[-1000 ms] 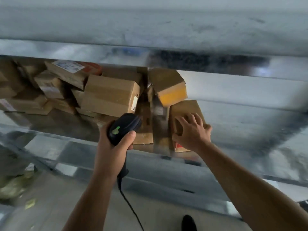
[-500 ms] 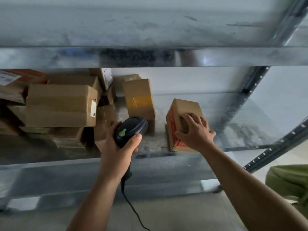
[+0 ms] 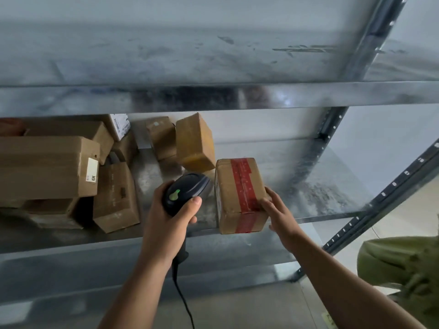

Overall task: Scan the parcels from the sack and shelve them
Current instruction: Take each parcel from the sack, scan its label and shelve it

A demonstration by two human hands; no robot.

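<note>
A brown cardboard parcel [image 3: 240, 193] with a red tape band lies on the metal shelf [image 3: 332, 210], near its front edge. My right hand [image 3: 279, 213] touches the parcel's right near corner, fingers against its side and top. My left hand [image 3: 171, 222] grips a black corded barcode scanner [image 3: 184, 192] with a green button, held just left of the parcel and pointing toward the shelf. A green sack [image 3: 403, 264] shows at the lower right edge.
Several other cardboard boxes are stacked on the shelf's left half, the largest [image 3: 47, 167] at far left, one upright box [image 3: 194, 142] behind the scanner. A perforated dark upright post [image 3: 327, 138] stands at right. Bare shelf lies right of the parcel.
The parcel has been laid flat with its red tape facing up. My right hand has slid from its top to its right near corner. The view shifted right and down.
</note>
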